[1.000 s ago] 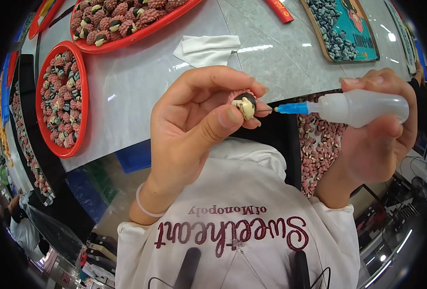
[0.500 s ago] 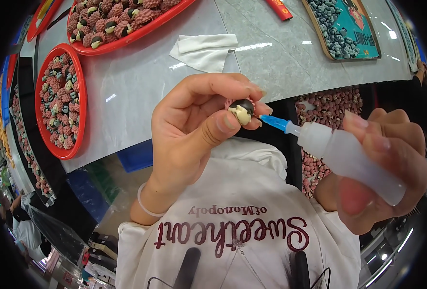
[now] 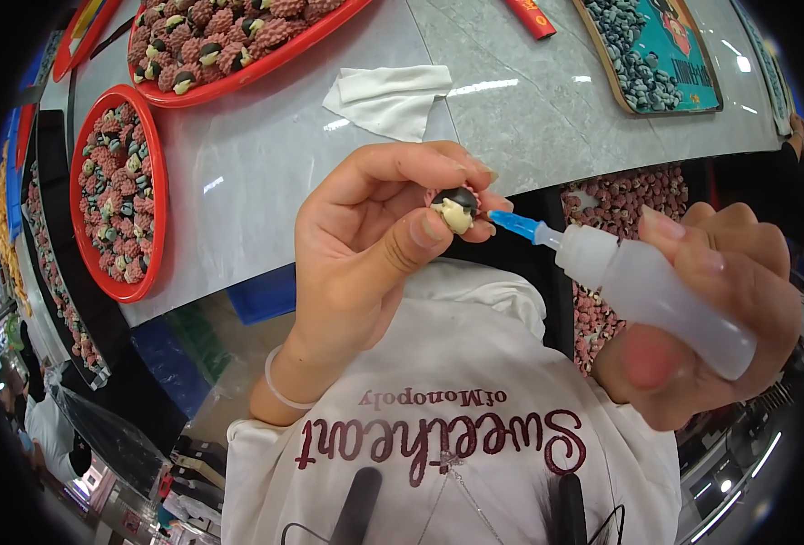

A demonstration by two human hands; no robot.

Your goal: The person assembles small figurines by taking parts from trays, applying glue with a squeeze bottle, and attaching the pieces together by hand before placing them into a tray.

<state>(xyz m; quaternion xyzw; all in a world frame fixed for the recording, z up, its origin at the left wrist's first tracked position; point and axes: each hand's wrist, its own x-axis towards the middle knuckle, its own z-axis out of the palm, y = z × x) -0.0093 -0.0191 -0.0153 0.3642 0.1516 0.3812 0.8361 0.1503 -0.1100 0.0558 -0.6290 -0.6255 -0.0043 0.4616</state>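
Between thumb and fingertips, my left hand (image 3: 343, 232) pinches a small pink ridged piece with a black and cream figure (image 3: 454, 211) on its face. My right hand (image 3: 747, 259) is wrapped round a translucent white squeeze bottle (image 3: 679, 295), tilted with its nozzle toward the left. The bottle's blue nozzle tip (image 3: 514, 225) is right beside the piece; whether the two touch I cannot tell. Both hands are raised in front of my white shirt, at the table's near edge.
Two red trays, one at the upper left (image 3: 270, 74) and one at the left (image 3: 159, 227), hold similar pink pieces. A white cloth (image 3: 385, 100) lies on the grey table (image 3: 238, 195). Blue-grey pieces fill part of a rectangular tray (image 3: 670, 111). Pink pieces (image 3: 642, 195) lie below the table at right.
My right hand and the bottle have shifted slightly left and up relative to my shirt. The left hand still pinches the piece, and the whole view has drifted a little.
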